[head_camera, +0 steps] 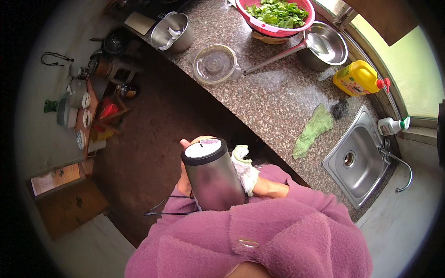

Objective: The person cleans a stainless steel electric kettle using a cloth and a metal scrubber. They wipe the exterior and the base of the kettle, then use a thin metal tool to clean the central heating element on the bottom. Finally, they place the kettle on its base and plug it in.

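My left hand [184, 179] holds the far left side of a cylindrical steel kitchen appliance [215, 184] in front of my body. This appliance has a black rim and a white, printed end face, and it is tilted with that end away from me. A dark cord [169, 212] loops beside it on the left. In my right hand [262, 187] is a white cloth with a green edge [245, 172], bunched against the appliance's right side. The cloth covers most of those fingers.
Along the granite counter [257, 100] are a steel pot [174, 33], a clear lidded container [214, 64], a ladle [274, 57] resting on a steel bowl [333, 52], greens in a pink colander [274, 29], a yellow jug [356, 78], a green cloth [314, 130] and a sink [363, 173].
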Demonstrator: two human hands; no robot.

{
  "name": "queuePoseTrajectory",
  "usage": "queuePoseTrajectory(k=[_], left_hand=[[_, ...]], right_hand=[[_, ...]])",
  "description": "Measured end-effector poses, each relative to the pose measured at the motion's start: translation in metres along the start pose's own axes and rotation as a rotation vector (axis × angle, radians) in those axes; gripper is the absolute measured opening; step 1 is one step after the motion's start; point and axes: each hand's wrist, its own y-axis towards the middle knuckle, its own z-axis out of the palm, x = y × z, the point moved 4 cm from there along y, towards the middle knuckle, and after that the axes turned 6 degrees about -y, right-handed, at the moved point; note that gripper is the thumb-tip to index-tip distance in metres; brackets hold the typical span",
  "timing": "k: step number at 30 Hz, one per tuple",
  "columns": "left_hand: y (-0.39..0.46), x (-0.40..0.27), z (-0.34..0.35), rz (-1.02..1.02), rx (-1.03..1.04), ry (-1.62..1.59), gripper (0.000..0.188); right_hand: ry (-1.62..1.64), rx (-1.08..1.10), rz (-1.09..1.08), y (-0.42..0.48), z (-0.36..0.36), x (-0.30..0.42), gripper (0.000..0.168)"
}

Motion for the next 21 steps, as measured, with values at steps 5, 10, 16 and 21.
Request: queuePoseTrajectory(k=[5, 10, 16, 21], left_hand=[[-0.009, -0.005, 0.005, -0.118, 0.180, -0.368, 0.060], [-0.014, 0.003, 0.015, -0.094, 0.180, -0.433, 0.050], [-0.011, -0.003, 0.014, 0.023, 0.176, -0.490, 0.039], [-0.017, 0.012, 0.001, -0.003, 0.218, -0.611, 0.032]], right_hand=[[-0.102, -0.175, 0.057, -0.022, -0.014, 0.006, 0.027], [-0.215, -0.277, -0.487, -0.043, -0.074, 0.095, 0.035], [-1.099, -1.024, -0.379, -0.044, -0.196, 0.087, 0.048], [-1.846, -0.965, -0.148, -0.043, -0.196, 0.056, 0.045]])
